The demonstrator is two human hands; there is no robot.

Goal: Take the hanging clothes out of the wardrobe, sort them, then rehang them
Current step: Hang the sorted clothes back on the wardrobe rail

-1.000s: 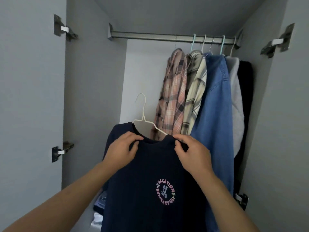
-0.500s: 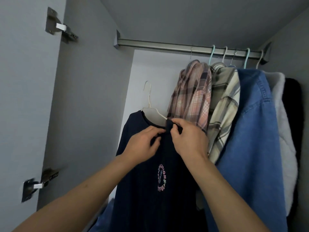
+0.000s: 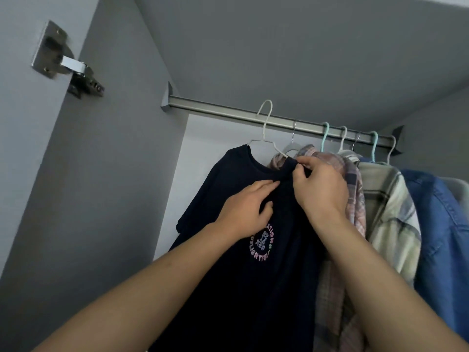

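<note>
A navy T-shirt [image 3: 228,179] with a round pink print hangs on a white wire hanger [image 3: 265,123]. The hanger's hook reaches up across the metal rail [image 3: 215,107] near the rail's left part. My right hand [image 3: 321,186] pinches the shirt's collar at its right side. My left hand [image 3: 247,209] lies on the shirt's chest just below the collar, thumb and fingers closed on the fabric. To the right on the rail hang a pink plaid shirt [image 3: 355,199], a pale plaid shirt [image 3: 388,224] and a blue denim shirt [image 3: 441,237].
The grey wardrobe side wall [image 3: 121,174] stands close on the left, and an open door with a metal hinge [image 3: 66,64] is at the upper left. The rail's left stretch is bare. Several white and teal hanger hooks [image 3: 324,135] crowd the rail's right part.
Both hands have lifted the navy T-shirt upward, and its hanger hook has risen from well below the rail to the rail's height. My view has tilted up and moved closer.
</note>
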